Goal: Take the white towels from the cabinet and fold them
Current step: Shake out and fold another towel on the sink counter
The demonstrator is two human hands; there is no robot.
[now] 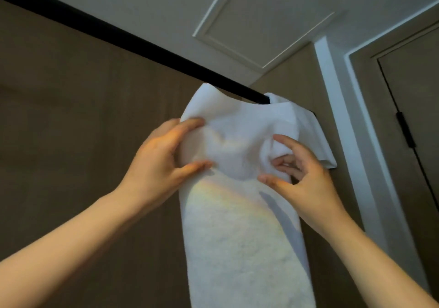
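Nearest the camera, two bare forearms rose from the lower corners of the view and converged on a white towel (237, 236), which hung as a long strip between them and ran down out of the bottom of the picture. Both hands met the towel in its upper part, the left hand (164, 150) at its left edge and the right hand (301, 172) at its right edge, with a band of cloth stretched between them.

The left hand was partly closed: its thumb lay on the front of the cloth below, its fingers curled over the edge above, and the towel's edge was pinched between them. The right hand held a bunched fold of the towel, with the thumb pointing left under the fold, the index finger arched over it, and the remaining fingers curled into the cloth. Both wrists were roughly straight, and the backs of both hands faced the camera.

Beyond the hands, the towel's top was draped over the far end of a black bar (118, 36), with one corner hanging down behind on the right. The bar ran diagonally along the top of a brown panel (71, 117). Farther right stood a white door frame (337, 93) and a brown door (415, 93) bearing a black hinge (403, 129). Overhead lay a ceiling hatch (261, 20).
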